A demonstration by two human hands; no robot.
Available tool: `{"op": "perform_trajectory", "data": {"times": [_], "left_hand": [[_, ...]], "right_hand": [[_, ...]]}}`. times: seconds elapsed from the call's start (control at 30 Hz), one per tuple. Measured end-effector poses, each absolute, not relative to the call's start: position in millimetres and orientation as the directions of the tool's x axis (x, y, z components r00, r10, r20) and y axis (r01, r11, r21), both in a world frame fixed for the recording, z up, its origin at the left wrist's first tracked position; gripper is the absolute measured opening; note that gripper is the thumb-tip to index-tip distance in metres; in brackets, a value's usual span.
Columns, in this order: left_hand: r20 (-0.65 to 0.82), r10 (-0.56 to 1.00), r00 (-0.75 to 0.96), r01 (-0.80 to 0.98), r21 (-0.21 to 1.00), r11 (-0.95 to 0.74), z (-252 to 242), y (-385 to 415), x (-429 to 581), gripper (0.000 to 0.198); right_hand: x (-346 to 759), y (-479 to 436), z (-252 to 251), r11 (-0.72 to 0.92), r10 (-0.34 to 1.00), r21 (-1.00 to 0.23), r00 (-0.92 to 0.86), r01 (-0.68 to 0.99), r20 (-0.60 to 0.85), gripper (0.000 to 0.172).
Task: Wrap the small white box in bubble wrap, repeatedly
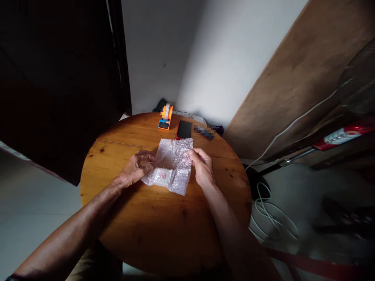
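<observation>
A sheet of clear bubble wrap [182, 154] lies partly spread on the round wooden table, its near part folded over a small whitish packet [163, 176] with reddish marks. My left hand [140, 166] has its fingers curled at the wrap's left edge, beside the packet; the fingertips are partly hidden by the plastic. At the right edge, my right hand [202, 164] pinches the bubble wrap between thumb and forefinger. What exactly the packet is I cannot make out through the plastic.
Toward the back of the wooden table [158, 226] stand an orange and blue tape dispenser [166, 117], a dark-screened phone [184, 129] with a red edge, and a dark, partly blurred object [204, 132]. White cable [272, 214] coils on the floor at right, near a fan stand.
</observation>
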State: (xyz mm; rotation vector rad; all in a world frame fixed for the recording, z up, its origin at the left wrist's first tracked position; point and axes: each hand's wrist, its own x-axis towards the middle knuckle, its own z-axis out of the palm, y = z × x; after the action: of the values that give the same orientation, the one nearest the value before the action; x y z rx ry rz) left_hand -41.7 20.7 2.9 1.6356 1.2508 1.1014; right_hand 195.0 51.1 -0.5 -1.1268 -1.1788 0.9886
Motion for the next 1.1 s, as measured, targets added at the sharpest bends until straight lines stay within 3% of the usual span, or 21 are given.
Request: {"op": "perform_trajectory", "data": {"times": [0.27, 0.6, 1.1], "left_hand": [[-0.045, 0.995, 0.084, 0.288, 0.958, 0.019, 10.7, 18.4, -37.0, 0.021], [0.001, 0.99, -0.14, 0.238, 0.971, 0.033, -5.9, 30.5, -47.0, 0.022], [0.091, 0.979, -0.185, 0.419, 0.908, -0.005, -19.8, 40.6, -58.1, 0.017]], "right_hand": [[199.9, 60.3, -5.7, 0.178, 0.965, -0.984, 0.198, 0.001, 0.174, 0.028], [208.4, 69.5, -14.7, 0.09, 0.965, -0.996, 0.249, -0.01, 0.084, 0.035], [216.7, 72.4, -17.9, 0.068, 0.968, -0.995, 0.238, 0.067, 0.082, 0.034]]}}
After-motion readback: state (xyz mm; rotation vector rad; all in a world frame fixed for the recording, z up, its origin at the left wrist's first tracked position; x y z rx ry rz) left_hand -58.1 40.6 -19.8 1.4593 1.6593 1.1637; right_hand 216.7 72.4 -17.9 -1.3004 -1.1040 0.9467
